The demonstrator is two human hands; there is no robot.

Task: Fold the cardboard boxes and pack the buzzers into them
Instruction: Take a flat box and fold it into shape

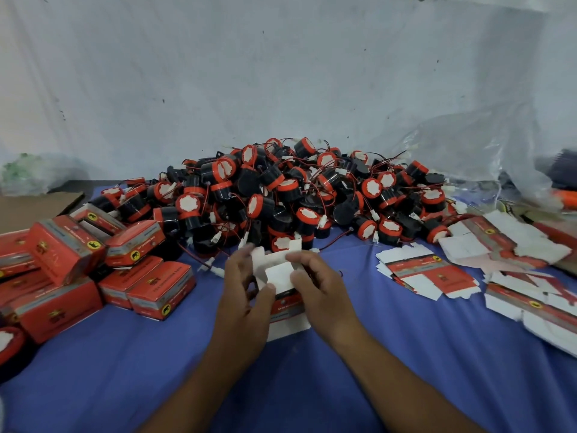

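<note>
While both hands work on it, the left hand (246, 285) and right hand (315, 285) each pinch the white flaps of one half-folded cardboard box (278, 276), held just above the blue cloth (406, 354). Just beyond the grip lies a heap of buzzers (296, 195), dozens, too many to count. To its left sit roughly nine finished boxes (125, 264); to its right, stacks of flat blanks (427, 276). Most of the packing looks still to do.
</note>
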